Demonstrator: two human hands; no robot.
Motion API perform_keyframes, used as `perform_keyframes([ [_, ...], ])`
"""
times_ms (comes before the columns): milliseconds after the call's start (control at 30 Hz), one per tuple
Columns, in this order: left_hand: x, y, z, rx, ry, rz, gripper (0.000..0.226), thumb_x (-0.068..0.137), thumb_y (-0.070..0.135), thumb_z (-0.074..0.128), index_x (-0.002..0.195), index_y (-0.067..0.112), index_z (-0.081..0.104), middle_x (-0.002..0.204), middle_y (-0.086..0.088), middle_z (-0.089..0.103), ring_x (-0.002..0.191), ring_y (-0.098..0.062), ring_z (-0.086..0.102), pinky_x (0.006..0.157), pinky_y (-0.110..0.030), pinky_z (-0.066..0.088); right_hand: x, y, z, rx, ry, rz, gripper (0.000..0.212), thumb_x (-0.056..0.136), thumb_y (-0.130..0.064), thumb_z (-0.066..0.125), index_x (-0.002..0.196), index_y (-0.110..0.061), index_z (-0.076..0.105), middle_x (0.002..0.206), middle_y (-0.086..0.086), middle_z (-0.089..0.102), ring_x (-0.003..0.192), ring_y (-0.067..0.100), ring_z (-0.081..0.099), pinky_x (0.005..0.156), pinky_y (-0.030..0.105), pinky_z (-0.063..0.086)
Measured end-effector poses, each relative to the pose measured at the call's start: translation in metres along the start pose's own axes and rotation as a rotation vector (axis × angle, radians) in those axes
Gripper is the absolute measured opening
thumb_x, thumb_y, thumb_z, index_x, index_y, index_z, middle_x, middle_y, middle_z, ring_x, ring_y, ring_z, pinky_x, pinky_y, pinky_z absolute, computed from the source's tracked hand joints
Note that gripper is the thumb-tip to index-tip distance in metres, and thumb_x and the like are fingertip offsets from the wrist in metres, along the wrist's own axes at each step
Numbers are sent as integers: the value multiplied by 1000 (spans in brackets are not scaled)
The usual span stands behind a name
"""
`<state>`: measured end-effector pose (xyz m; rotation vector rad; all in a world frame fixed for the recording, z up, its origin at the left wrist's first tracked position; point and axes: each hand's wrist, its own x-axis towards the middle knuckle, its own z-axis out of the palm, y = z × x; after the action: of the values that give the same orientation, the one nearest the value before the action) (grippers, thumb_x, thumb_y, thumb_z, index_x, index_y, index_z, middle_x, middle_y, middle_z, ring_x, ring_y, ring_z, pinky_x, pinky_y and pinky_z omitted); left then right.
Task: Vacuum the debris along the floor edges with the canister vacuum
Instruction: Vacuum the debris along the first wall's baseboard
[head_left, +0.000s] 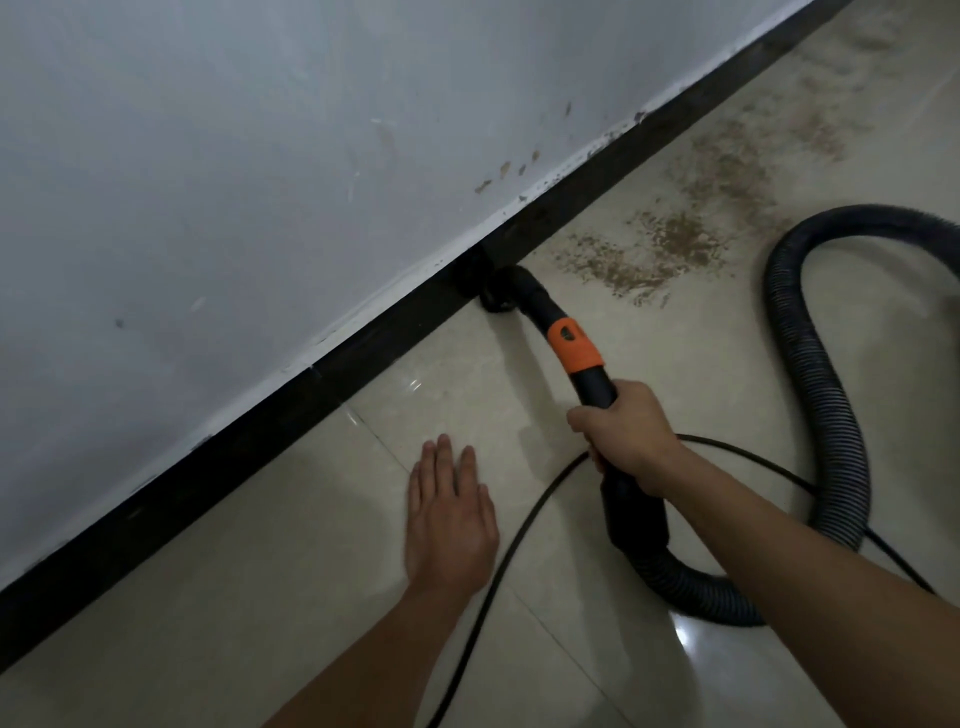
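We see the right hand (623, 436) reaching forward on a nearly straight arm from the lower right, its fingers curled tight round the black handle tube (595, 387) of the vacuum, knuckles up and thumb hidden beneath. Just ahead of that grip sits an orange collar (574, 345), and beyond it the tube bends down to the nozzle (501, 293), which is pressed into the corner where the tiled floor (260, 597) meets the black skirting board (311, 395) under the pale wall (260, 156). The left hand (449, 514) lies flat on the tiles, palm down, fingers straight and close together pointing towards the skirting; it holds nothing, and its forearm runs back towards the bottom edge. The brown debris (670, 244) lies scattered over the floor to the right of the nozzle, near the skirting and stretching away along it. We note the ribbed dark hose (826, 374) leaving the handle behind the right hand and looping wide on the right, while a thin black cord (498, 561) curves across the tiles between the two arms
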<state>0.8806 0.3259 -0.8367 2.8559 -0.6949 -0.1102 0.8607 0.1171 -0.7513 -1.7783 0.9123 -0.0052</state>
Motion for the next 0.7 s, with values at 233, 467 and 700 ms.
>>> perform_keyframes([
  [233,-1,-4,-3,-12,4,9,55,97,32,22,141,10,47,151,-17,37,143,-30,29,116,-41,22,-38,30,-21,-262,51,-38,15,71,-22,71,76,-18,57,63,6,59,57,31,62,56,42,54],
  [467,-4,-1,-3,-9,46,20,56,93,30,25,132,5,56,143,-21,47,134,-36,41,109,-46,32,-45,73,-111,-107,325,121,15,77,-14,71,83,-11,57,59,12,60,43,23,56,48,37,50],
  [700,37,14,-19,19,30,22,37,79,22,36,88,1,65,101,-24,61,90,-39,58,76,-45,50,-31,74,-123,-1,291,136,15,80,-12,70,87,-10,56,63,12,58,46,24,54,47,32,48],
])
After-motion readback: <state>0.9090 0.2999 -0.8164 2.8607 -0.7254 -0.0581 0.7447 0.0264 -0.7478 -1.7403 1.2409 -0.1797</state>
